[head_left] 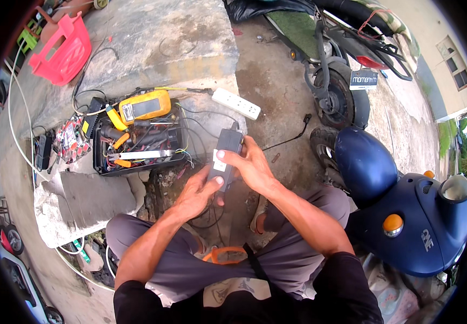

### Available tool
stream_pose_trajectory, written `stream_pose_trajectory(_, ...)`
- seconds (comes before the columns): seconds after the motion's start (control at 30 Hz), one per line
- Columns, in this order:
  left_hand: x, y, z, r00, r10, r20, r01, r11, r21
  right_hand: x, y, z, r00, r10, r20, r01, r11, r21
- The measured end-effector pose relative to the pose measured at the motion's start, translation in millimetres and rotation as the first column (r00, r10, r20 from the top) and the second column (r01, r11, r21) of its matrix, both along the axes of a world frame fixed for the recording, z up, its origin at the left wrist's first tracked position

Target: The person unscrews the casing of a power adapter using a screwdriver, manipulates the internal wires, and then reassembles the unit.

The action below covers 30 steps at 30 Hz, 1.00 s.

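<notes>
A black box-shaped power adapter (230, 141) with a white label is held up between my two hands, over the gap between my knees. My left hand (196, 192) grips its lower left end, thumb on top. Around its right side wraps my right hand (252, 166), with the thumb lying across the label. A cord leaves the adapter's far end. Just left of it stands a black toolbox (136, 169) full of hand tools and wires. On the toolbox's far edge rests a yellow multimeter (146, 106). A white power strip (236, 103) lies beyond the adapter.
Loose cables run over the concrete slab (190, 48). A blue scooter (365, 159) stands close on my right, another two-wheeler's rear wheel (341, 92) beyond it. A broken concrete block (96, 197) is by my left knee. Far left is a pinkish-red plastic chair or basket (63, 51).
</notes>
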State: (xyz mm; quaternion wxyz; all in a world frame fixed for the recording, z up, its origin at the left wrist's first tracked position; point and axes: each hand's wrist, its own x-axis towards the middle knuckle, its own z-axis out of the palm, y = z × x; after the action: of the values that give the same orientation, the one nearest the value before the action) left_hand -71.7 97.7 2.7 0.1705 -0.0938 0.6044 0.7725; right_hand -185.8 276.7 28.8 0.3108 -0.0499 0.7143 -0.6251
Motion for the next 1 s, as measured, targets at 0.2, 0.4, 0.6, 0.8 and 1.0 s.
stream_pose_trajectory(0.2, -7, -11, 2, 0.977, 0.028, 0.209, -0.130, 0.863, 0.489, 5, 0, -23, 0.966, 0.119, 0.229, -0.024, 0.926, -0.378)
stream_pose_trajectory(0.4, -6, -11, 7, 0.991, -0.004, 0.137, -0.057, 0.896, 0.440, 8, -8, -9, 0.920, 0.134, 0.368, 0.137, 0.771, -0.622)
stream_pose_trajectory(0.6, 3, -4, 0, 0.999, 0.027, -0.030, -0.034, 0.967, -0.254, 4, -7, -24, 0.910, 0.052, 0.411, 0.216, 0.786, -0.579)
stream_pose_trajectory(0.8, 3, 6, 18, 0.981, 0.063, -0.184, -0.146, 0.865, -0.481, 9, -12, -23, 0.899, 0.021, 0.437, 0.244, 0.805, -0.540)
stream_pose_trajectory(1.0, 5, 1, -4, 0.958, 0.118, -0.261, -0.221, 0.884, -0.412, 5, -12, -31, 0.885, 0.046, 0.464, 0.276, 0.750, -0.601)
